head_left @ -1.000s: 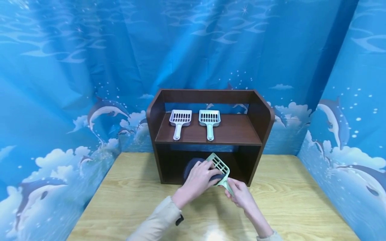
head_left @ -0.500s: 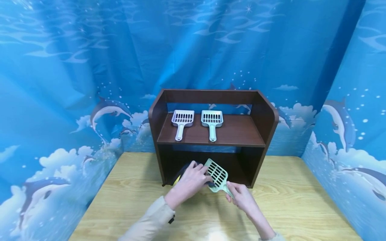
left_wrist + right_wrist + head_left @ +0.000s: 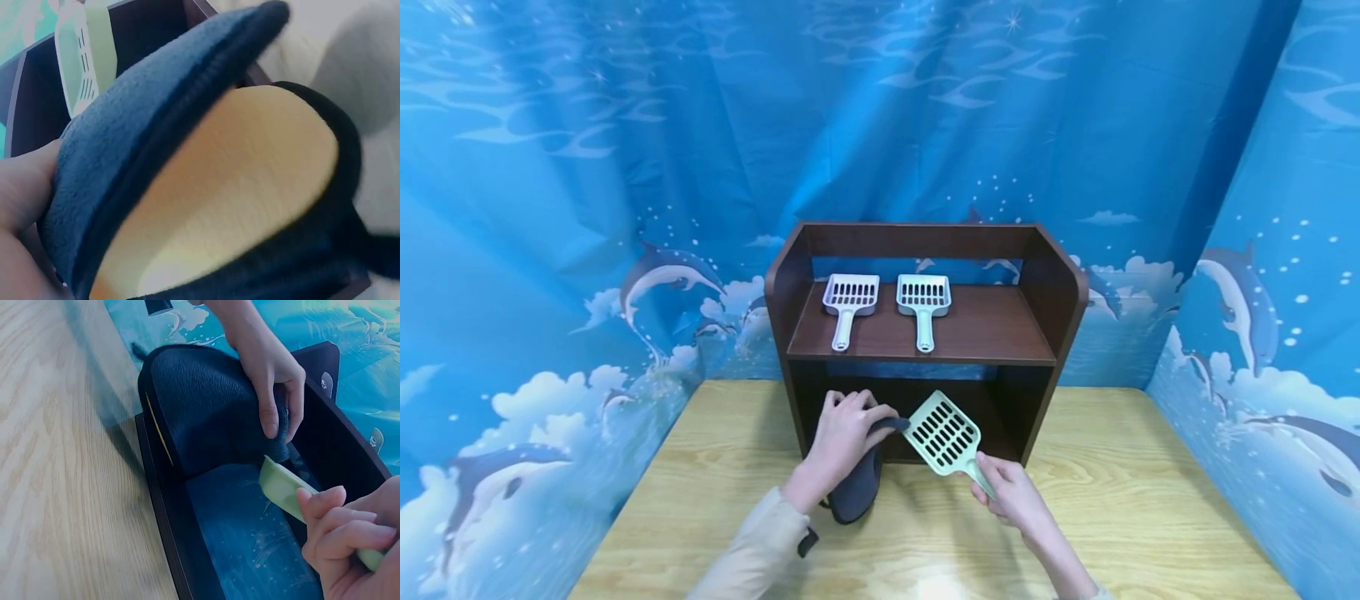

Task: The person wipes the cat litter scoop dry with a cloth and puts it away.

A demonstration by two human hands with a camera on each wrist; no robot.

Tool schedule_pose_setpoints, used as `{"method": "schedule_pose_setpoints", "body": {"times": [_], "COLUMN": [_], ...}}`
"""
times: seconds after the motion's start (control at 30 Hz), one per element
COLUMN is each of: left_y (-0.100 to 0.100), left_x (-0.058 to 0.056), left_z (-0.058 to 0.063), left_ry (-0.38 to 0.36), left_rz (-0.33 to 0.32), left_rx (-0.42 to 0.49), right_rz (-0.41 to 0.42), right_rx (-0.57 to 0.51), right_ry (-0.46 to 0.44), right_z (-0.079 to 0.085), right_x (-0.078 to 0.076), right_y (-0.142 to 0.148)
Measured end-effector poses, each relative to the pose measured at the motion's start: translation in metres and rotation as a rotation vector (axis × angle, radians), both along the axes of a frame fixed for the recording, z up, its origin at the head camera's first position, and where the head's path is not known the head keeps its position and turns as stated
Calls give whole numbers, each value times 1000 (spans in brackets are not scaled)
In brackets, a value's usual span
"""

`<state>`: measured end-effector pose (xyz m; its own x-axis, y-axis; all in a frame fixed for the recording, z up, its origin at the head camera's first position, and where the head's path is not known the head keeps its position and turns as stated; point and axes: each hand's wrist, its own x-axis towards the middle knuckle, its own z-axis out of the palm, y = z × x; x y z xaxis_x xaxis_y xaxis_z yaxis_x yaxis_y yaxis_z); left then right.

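Observation:
My left hand [image 3: 842, 433] grips one side of a dark blue soft fabric thing [image 3: 857, 492] at the shelf's lower front. In the left wrist view it gapes like a mouth, showing a yellow inside [image 3: 231, 175] with a dark rim and a strap. Its exact kind is unclear. My right hand [image 3: 1011, 492] holds a pale green cat litter scoop [image 3: 943, 433] by the handle, slotted blade tilted up to the left. The blade's corner is beside the fabric in the head view; I cannot tell whether they touch.
A dark brown two-tier shelf [image 3: 1033, 358] stands on the light wooden table [image 3: 1120, 475]. On its upper board lie a whitish litter scoop [image 3: 852, 296] and a pale mint one [image 3: 923, 296]. A blue dolphin-print curtain [image 3: 880, 125] hangs behind and at the sides.
My left hand has moved left with the dark fabric thing, apart from the scoop's blade, and more of the fabric hangs below the hand. The green scoop's slotted blade is now fully exposed.

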<state>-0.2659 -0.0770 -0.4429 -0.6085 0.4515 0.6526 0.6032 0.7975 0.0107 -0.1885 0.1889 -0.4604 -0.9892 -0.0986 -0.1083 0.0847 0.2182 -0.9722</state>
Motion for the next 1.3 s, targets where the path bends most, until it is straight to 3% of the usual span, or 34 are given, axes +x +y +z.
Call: {"method": "schedule_pose_setpoints", "body": {"times": [0.23,0.4,0.5,0.63,0.77,0.9,1.3], "left_y": [0,3,7,8,9,11,8], "left_x": [3,2,-1,-8,-12,-13,3], "left_z": [-5,-4,-4,-5,-1,1,-6], "left_ry": [-392,-672,-794,-927,-987,-1002,-1018], "left_rz": [1,-123,-183,-189,-203,-210,-186], "left_rx": [452,742,882,988,1030,1053,1104], "right_rz": [54,85,102,141,191,183,105], "right_rx": [-96,-123,-144,-150,-132,-124,-135], "right_ry": [-31,-36,-43,-42,-44,-51,-12], "right_z": [2,1,0,-4,-7,-7,-1], "right_x": [5,5,6,9,12,15,5], "right_y": [-1,-8,-14,-18,-21,-25,-14]}}
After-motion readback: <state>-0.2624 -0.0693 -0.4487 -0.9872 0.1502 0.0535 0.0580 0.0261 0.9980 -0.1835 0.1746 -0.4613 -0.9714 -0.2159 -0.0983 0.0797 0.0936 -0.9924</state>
